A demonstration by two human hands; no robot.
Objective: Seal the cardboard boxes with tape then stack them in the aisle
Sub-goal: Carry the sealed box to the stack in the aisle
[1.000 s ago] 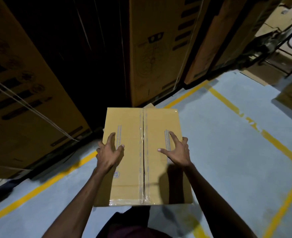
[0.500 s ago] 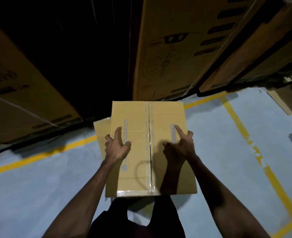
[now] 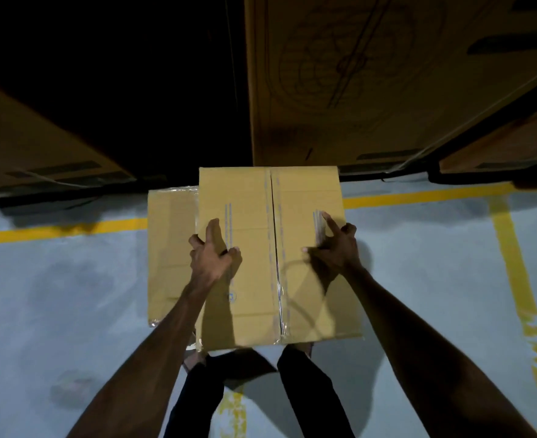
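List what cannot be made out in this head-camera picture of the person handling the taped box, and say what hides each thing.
- Lower box: mostly covered by the upper box and the left arm.
- Right hand: motion-blurred, so its contact with the upper box is unclear.
- Person's feet: hidden under the upper box's near edge.
- Large cartons behind: cut off by the top edge; the gap beside them is too dark.
- Tape roll: none in view.

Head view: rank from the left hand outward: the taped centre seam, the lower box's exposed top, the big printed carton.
1. lower box's exposed top, just left of the left hand.
2. taped centre seam, to its right.
3. big printed carton, up beyond the boxes.
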